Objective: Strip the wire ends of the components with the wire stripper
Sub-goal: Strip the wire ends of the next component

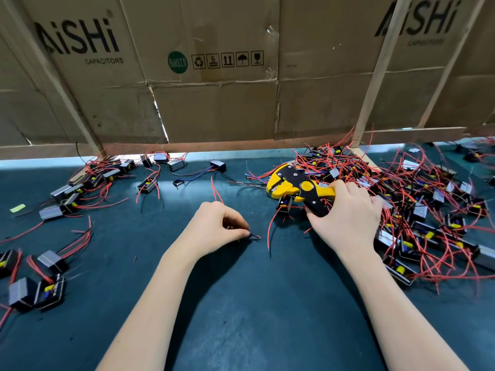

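Note:
My right hand (345, 218) grips the handles of the yellow and black wire stripper (297, 188), whose jaws point left above the mat. A small black component (284, 206) with red wires lies just under the tool. My left hand (217, 226) has its fingers curled and pinches a thin wire end (254, 236) against the dark green mat (241, 290). A red wire (217, 191) rises behind that hand. A large tangled pile of components with red wires (401, 204) lies to the right of my right hand.
Several black and grey components with red wires (80, 188) lie spread at the left and far left. A few more components (176, 164) sit at the back. A cardboard wall on a wooden frame (214, 103) closes off the back of the bench.

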`<state>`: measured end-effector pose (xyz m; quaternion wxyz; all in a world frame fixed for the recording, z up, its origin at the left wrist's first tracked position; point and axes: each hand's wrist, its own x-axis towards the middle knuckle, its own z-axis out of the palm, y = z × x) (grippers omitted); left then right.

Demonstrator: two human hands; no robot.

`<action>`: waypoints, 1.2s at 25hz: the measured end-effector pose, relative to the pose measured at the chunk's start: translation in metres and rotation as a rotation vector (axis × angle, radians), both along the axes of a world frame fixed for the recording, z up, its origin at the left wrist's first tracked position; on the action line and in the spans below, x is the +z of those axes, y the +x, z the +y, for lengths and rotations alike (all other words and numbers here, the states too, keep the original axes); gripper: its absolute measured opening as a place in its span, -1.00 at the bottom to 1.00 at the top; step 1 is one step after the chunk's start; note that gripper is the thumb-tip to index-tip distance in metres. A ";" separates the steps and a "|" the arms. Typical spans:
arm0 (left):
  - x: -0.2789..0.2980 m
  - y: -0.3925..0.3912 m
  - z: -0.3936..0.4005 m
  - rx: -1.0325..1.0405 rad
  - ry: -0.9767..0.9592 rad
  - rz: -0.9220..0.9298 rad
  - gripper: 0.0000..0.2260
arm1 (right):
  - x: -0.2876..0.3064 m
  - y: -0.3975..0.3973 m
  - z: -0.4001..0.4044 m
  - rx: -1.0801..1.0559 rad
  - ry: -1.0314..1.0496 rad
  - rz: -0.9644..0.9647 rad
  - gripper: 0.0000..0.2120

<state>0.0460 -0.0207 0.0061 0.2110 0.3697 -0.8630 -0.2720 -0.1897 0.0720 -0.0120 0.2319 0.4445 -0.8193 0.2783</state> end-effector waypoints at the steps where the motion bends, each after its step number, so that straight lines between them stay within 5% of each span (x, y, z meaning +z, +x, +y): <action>1: 0.002 0.001 0.000 -0.013 0.007 -0.006 -0.93 | 0.000 0.000 0.000 0.000 0.006 -0.003 -0.50; 7: 0.004 -0.002 0.003 0.039 -0.167 -0.218 -0.93 | 0.000 0.000 0.000 -0.002 0.012 -0.003 -0.50; 9: 0.004 -0.003 0.004 0.114 -0.234 -0.115 -0.95 | 0.000 0.000 0.000 0.001 0.005 0.000 -0.50; 12: 0.006 -0.004 0.004 0.156 -0.048 0.120 -0.90 | -0.001 0.002 0.000 0.020 0.017 0.002 -0.50; 19: 0.010 0.011 0.000 -0.127 0.285 -0.079 -0.93 | -0.001 0.002 0.000 0.028 0.027 -0.011 -0.48; 24: 0.020 0.026 -0.002 -0.361 0.384 -0.035 -0.89 | 0.001 0.002 0.000 0.036 0.048 -0.019 -0.47; 30: 0.012 0.017 -0.002 -0.306 0.354 0.039 -0.99 | 0.002 0.002 0.001 0.035 0.052 -0.018 -0.49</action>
